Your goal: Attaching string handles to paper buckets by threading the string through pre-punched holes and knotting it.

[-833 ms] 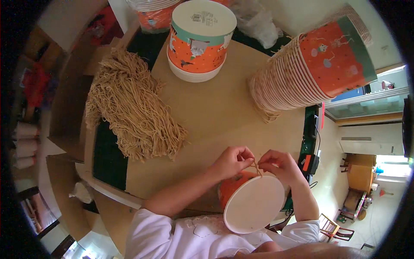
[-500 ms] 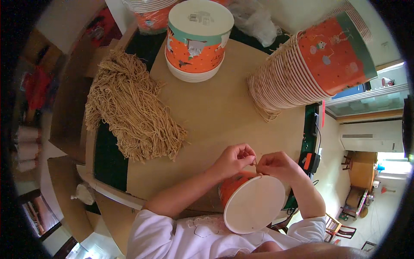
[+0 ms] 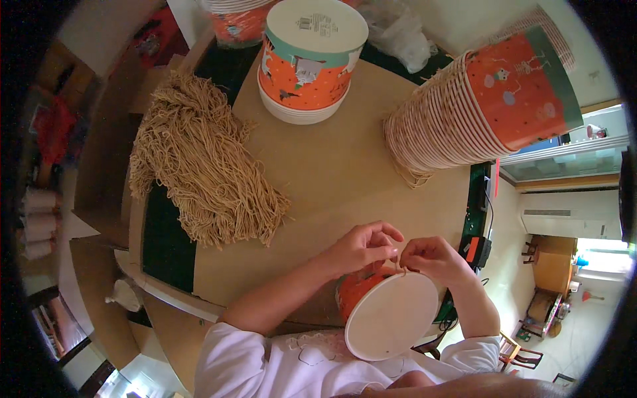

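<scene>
An orange printed paper bucket lies tilted against my front, its white round end facing me. At its upper rim, a short piece of tan cord shows. My right hand has its fingers closed, pinching this cord. Close beside it, my left hand has its thumb and forefinger parted, the thumb tip almost at the cord. Whether the left thumb touches the cord is too small to tell. On the left of the table lies a large bundle of tan cords.
Upside-down nested buckets stand at the back. A long leaning stack of orange buckets, cords hanging along its rims, is at the right. Brown cardboard covers the green table. Clear plastic wrap and a black-orange device lie near the edges.
My left thumb and forefinger have come apart from their pinch at the cord. The right hand has shifted slightly and still pinches. The bucket has barely moved.
</scene>
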`<action>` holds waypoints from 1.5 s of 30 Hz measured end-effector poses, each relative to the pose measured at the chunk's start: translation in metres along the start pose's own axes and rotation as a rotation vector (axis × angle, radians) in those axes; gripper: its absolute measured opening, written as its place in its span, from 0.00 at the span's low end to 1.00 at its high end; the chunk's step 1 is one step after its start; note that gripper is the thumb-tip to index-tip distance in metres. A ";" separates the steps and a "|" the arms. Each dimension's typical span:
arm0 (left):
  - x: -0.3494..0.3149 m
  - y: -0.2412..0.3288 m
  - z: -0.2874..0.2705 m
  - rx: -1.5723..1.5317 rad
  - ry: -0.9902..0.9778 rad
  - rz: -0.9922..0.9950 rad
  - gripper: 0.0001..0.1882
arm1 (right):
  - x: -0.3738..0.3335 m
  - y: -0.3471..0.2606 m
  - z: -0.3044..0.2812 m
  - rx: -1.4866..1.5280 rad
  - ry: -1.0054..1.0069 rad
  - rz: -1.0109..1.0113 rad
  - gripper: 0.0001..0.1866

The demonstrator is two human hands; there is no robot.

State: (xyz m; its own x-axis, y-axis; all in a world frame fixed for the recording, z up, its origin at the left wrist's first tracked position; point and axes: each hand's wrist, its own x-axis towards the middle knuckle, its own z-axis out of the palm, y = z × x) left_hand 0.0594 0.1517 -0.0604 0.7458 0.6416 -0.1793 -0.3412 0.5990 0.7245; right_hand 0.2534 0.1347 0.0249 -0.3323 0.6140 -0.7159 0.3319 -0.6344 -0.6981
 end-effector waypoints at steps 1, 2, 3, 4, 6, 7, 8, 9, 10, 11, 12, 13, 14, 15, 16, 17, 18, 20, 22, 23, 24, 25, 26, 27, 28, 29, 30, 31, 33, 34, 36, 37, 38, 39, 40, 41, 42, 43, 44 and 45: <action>0.000 -0.001 -0.002 0.003 -0.005 0.004 0.15 | 0.000 0.000 0.000 0.001 0.000 0.000 0.05; -0.001 -0.002 -0.004 0.004 -0.006 0.003 0.15 | 0.001 -0.001 0.001 0.006 0.008 -0.001 0.06; -0.002 -0.003 -0.006 -0.002 -0.010 0.023 0.15 | 0.001 -0.002 0.002 0.012 0.016 -0.002 0.07; -0.003 -0.003 -0.007 -0.009 -0.015 0.043 0.15 | 0.002 -0.003 0.005 0.015 0.016 -0.003 0.07; -0.005 0.003 -0.007 0.004 -0.020 -0.015 0.16 | 0.003 -0.007 0.010 -0.085 0.007 0.011 0.09; -0.004 0.005 -0.007 0.016 -0.024 -0.071 0.16 | 0.004 -0.007 0.011 -0.083 0.010 0.010 0.09; -0.004 0.005 -0.006 0.017 -0.028 -0.073 0.16 | 0.006 -0.005 0.012 -0.104 0.012 0.010 0.10; -0.004 0.005 -0.006 0.012 -0.021 -0.060 0.16 | 0.007 -0.005 0.012 -0.127 0.010 0.009 0.11; -0.004 0.005 -0.006 0.006 -0.014 -0.048 0.15 | 0.008 -0.006 0.013 -0.126 0.009 0.009 0.11; -0.004 0.005 -0.006 0.006 -0.013 -0.049 0.15 | 0.008 -0.009 0.014 -0.143 0.030 0.044 0.11; -0.004 0.004 -0.004 0.022 0.014 -0.027 0.15 | 0.008 -0.010 0.014 -0.160 0.052 0.081 0.11; -0.004 0.004 -0.003 0.037 0.041 -0.004 0.15 | 0.008 -0.011 0.014 -0.161 0.052 0.082 0.11; -0.003 0.003 -0.001 0.036 0.041 -0.004 0.15 | 0.008 -0.011 0.013 -0.127 0.035 0.098 0.10; -0.002 0.001 0.001 0.052 0.041 0.065 0.14 | 0.007 -0.012 0.013 -0.092 0.020 0.115 0.10; -0.001 0.001 0.002 0.067 0.041 0.134 0.13 | 0.007 -0.011 0.014 -0.092 0.022 0.115 0.10; -0.001 0.002 0.002 0.067 0.040 0.135 0.13 | 0.008 -0.009 0.016 -0.105 0.038 0.081 0.09; 0.000 0.003 0.001 0.017 0.073 0.063 0.12 | 0.009 -0.007 0.016 -0.118 0.053 0.048 0.08; -0.001 0.003 -0.002 -0.033 0.106 -0.008 0.10 | 0.007 -0.006 0.013 -0.074 0.045 0.039 0.08; -0.003 0.001 -0.009 -0.089 0.120 -0.085 0.09 | 0.005 -0.007 0.013 -0.029 0.040 0.032 0.07; -0.004 0.003 -0.008 -0.089 0.118 -0.086 0.09 | 0.005 -0.008 0.014 0.004 0.064 0.031 0.05; -0.007 0.008 -0.005 -0.020 0.099 -0.094 0.09 | 0.004 -0.008 0.015 0.038 0.087 0.031 0.04; -0.008 0.010 -0.003 0.050 0.079 -0.102 0.09 | 0.004 -0.007 0.014 0.039 0.088 0.031 0.04; -0.007 0.009 -0.002 0.050 0.077 -0.104 0.09 | 0.004 -0.004 0.013 0.036 0.084 0.024 0.04; -0.007 0.006 0.000 0.080 0.073 -0.060 0.07 | 0.005 -0.003 0.013 0.031 0.077 0.016 0.04; -0.006 0.004 0.000 0.109 0.068 -0.017 0.06 | 0.005 -0.004 0.014 0.031 0.075 0.015 0.04; -0.006 0.002 -0.001 0.110 0.070 -0.016 0.06 | 0.006 -0.005 0.015 -0.011 0.082 0.014 0.04; -0.005 -0.001 -0.003 0.116 0.069 -0.041 0.06 | 0.005 -0.006 0.016 -0.053 0.091 0.014 0.04; -0.005 -0.003 -0.004 0.122 0.067 -0.066 0.05 | 0.005 -0.005 0.015 -0.053 0.092 0.014 0.04; -0.006 0.000 -0.004 0.123 0.090 -0.071 0.05 | 0.005 -0.002 0.013 -0.108 0.090 0.016 0.04; -0.006 0.000 -0.005 0.123 0.114 -0.076 0.05 | 0.004 -0.002 0.013 -0.109 0.090 0.016 0.04; -0.006 0.000 -0.005 0.106 0.124 -0.069 0.05 | 0.003 -0.003 0.013 -0.006 0.080 0.025 0.04; -0.006 0.001 -0.006 0.090 0.134 -0.063 0.05 | 0.003 -0.003 0.012 -0.007 0.080 0.024 0.04; -0.007 0.003 -0.005 0.090 0.134 -0.061 0.05 | 0.004 -0.001 0.012 0.008 0.068 0.007 0.04; -0.007 0.006 -0.002 0.041 0.118 -0.101 0.06 | 0.004 0.001 0.011 0.023 0.056 -0.009 0.04; -0.006 0.008 0.000 -0.007 0.101 -0.140 0.06 | 0.004 0.003 0.011 0.022 0.057 -0.009 0.04; -0.005 0.007 0.001 -0.008 0.099 -0.139 0.06 | 0.004 0.005 0.010 0.050 0.059 -0.005 0.04; -0.005 0.004 0.002 0.049 0.077 -0.075 0.06 | 0.004 0.005 0.010 0.078 0.058 -0.001 0.04; -0.005 0.001 0.002 0.105 0.053 -0.011 0.07 | 0.004 0.004 0.011 0.077 0.057 -0.002 0.04; -0.005 0.000 0.000 0.105 0.055 -0.010 0.07 | 0.004 0.003 0.012 0.034 0.070 0.019 0.04; -0.005 -0.002 -0.002 0.127 0.040 -0.018 0.07 | 0.003 0.001 0.012 -0.007 0.085 0.041 0.05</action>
State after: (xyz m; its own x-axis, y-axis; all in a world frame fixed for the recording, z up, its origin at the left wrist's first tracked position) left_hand 0.0555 0.1487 -0.0621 0.7267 0.6516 -0.2176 -0.2511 0.5468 0.7987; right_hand 0.2421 0.1303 0.0216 -0.2422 0.6253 -0.7418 0.3501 -0.6568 -0.6679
